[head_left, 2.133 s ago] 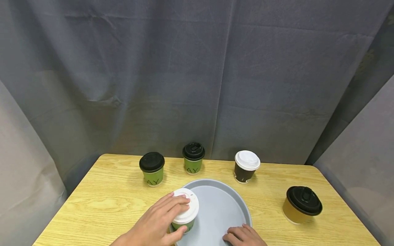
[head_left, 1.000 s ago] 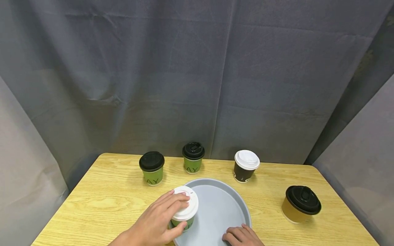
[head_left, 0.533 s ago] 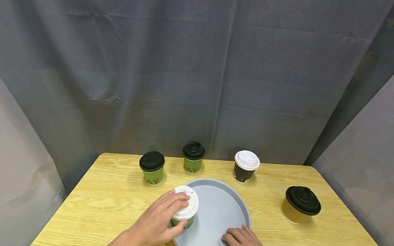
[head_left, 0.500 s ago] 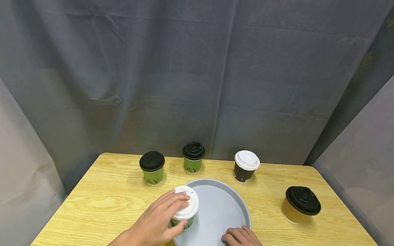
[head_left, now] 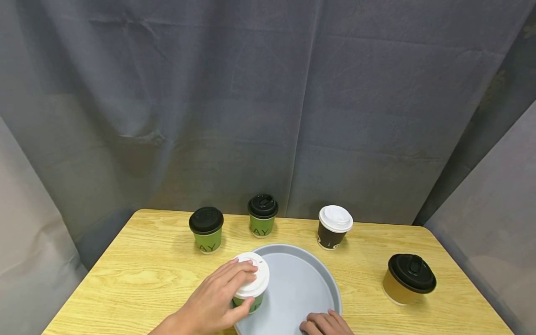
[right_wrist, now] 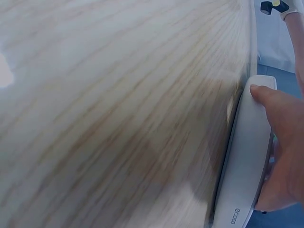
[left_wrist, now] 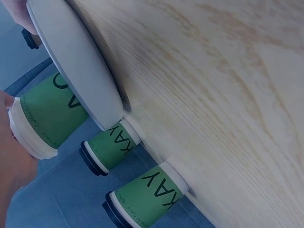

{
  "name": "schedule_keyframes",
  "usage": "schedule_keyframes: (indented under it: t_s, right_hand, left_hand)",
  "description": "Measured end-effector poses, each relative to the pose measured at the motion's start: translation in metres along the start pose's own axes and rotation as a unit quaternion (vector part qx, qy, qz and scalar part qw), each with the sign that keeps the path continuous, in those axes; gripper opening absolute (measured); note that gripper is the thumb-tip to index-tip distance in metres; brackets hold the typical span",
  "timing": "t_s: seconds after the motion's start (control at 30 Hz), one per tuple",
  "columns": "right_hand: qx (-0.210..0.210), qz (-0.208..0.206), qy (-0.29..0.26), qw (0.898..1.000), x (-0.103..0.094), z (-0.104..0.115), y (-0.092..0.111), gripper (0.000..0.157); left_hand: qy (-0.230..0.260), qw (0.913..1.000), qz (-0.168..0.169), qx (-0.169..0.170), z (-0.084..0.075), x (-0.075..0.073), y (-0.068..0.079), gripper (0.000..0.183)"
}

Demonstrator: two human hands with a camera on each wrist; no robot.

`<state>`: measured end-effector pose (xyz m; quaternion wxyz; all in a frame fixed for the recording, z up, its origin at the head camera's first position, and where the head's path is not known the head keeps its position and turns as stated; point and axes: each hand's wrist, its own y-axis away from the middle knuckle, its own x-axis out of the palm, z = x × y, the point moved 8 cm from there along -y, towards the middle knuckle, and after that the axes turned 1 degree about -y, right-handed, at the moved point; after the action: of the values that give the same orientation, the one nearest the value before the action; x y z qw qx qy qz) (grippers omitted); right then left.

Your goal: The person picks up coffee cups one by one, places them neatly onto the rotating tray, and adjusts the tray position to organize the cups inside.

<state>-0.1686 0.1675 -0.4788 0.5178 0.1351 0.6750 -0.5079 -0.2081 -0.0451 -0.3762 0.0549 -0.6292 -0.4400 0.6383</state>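
Observation:
In the head view my left hand [head_left: 215, 295] grips a green paper coffee cup [head_left: 256, 304] with a white lid, fingers spread over the lid and thumb at the side. The cup stands at the left side of a round grey tray [head_left: 303, 288]. My right hand [head_left: 326, 324] holds the tray's near right rim. The right wrist view has its thumb on the outer wall of the tray [right_wrist: 244, 152], with the other fingers over the rim. In the left wrist view the gripped cup [left_wrist: 52, 111] overlaps the tray's wall, its base hidden.
Behind the tray stand two green cups with black lids, one left [head_left: 208, 239] and one middle [head_left: 261, 225], plus a black cup [head_left: 331, 236] with a white lid. A wide tan cup [head_left: 399, 288] with a black lid sits right. Grey curtain [head_left: 234, 116] hangs behind the table [head_left: 138, 274].
Both hands keep their holds. My right hand has shifted very slightly down and left in the head view; the cups and the tray look nearly unchanged.

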Motion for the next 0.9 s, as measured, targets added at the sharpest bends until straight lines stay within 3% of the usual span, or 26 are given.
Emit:
schedule_keyframes:
  t_s: [0.2, 0.37, 0.57, 0.77, 0.9]
  right_hand:
    - [-0.014, -0.011, 0.005, 1.0, -0.003, 0.004, -0.001, 0.032]
    - [-0.054, 0.056, -0.002, 0.997, -0.004, 0.005, -0.006, 0.032]
    - [-0.116, 0.146, -0.05, 0.981, -0.008, 0.001, -0.011, 0.033]
    - [-0.171, 0.143, -0.073, 0.972, -0.012, -0.01, -0.011, 0.03]
    - [-0.17, 0.175, -0.072, 0.967, -0.013, -0.021, -0.014, 0.035]
  left_hand:
    - [-0.002, 0.9999, -0.01, -0.006, 0.001, 0.0, -0.001, 0.029]
    - [-0.005, 0.9998, -0.02, -0.006, 0.002, -0.002, -0.001, 0.034]
    - [-0.003, 0.9998, -0.021, -0.004, 0.003, -0.001, 0.0, 0.036]
    - [0.004, 0.9999, -0.013, -0.01, 0.005, 0.0, -0.001, 0.035]
    - [0.004, 0.9998, -0.017, -0.005, 0.005, 0.0, -0.002, 0.033]
